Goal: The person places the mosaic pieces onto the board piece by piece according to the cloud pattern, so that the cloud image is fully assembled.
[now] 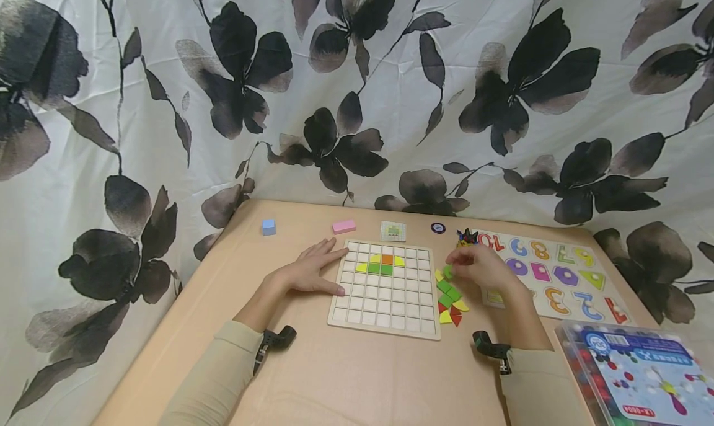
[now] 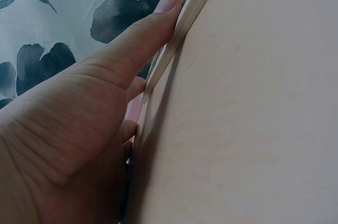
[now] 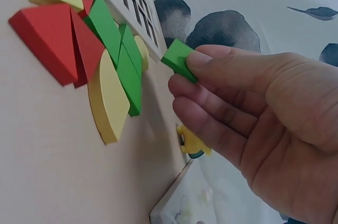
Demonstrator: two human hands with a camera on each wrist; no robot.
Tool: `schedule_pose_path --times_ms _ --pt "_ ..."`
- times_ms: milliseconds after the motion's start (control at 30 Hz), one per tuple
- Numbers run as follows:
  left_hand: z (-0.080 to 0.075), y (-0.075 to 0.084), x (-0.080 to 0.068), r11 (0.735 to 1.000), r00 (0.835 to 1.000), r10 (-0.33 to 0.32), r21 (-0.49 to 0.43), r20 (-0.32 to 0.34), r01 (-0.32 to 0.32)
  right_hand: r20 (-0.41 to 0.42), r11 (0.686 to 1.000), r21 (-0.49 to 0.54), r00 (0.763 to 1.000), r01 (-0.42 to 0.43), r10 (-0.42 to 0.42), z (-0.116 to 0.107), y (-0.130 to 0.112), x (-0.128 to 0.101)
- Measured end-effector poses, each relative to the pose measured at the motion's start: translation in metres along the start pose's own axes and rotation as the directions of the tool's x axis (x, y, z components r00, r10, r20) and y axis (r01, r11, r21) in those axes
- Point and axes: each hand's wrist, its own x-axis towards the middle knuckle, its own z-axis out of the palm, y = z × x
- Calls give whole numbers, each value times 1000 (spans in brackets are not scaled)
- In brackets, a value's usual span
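Note:
A white gridded board (image 1: 385, 314) lies mid-table, with green, yellow and orange pieces in its upper squares. My left hand (image 1: 309, 270) rests at the board's left edge, its thumb on the rim and the fingers spread out; in the left wrist view the thumb (image 2: 142, 36) touches the board's side. Between thumb and fingertips my right hand (image 3: 248, 92) pinches a green block (image 3: 178, 59), held above the table just right of the board. Below it lies a pile of loose green blocks (image 3: 129, 71), red wedges (image 3: 47, 39) and yellow pieces (image 3: 108, 100).
Along the back stand a blue cube (image 1: 269, 227), a pink block (image 1: 344, 227), a small pattern card (image 1: 393, 231) and a dark round disc (image 1: 438, 228). A small figure (image 1: 467, 237) and a number-and-shape board (image 1: 558, 271) lie right. A plastic case (image 1: 641, 376) fills the front right corner.

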Motion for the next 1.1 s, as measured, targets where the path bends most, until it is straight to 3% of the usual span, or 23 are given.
schedule_pose_path --times_ms 400,567,667,767,833,1100 --pt "1 -1 0 1000 1000 -5 1 -1 5 -37 997 35 997 65 -64 7 -13 3" --pt "1 0 0 1000 1000 -5 0 5 5 -57 999 40 998 -8 10 17 -25 5" --pt "1 -1 0 1000 1000 -2 1 3 2 -52 988 123 994 -89 96 24 -34 6" --pt "1 -2 1 1000 1000 -2 10 0 2 -41 974 195 992 -112 123 30 -39 9" --pt "1 -2 1 1000 1000 -1 13 -3 1 -44 973 208 993 -97 108 33 -41 12" --pt "-1 1 -1 1000 1000 -4 2 0 4 -81 992 75 992 100 -94 46 -43 21"
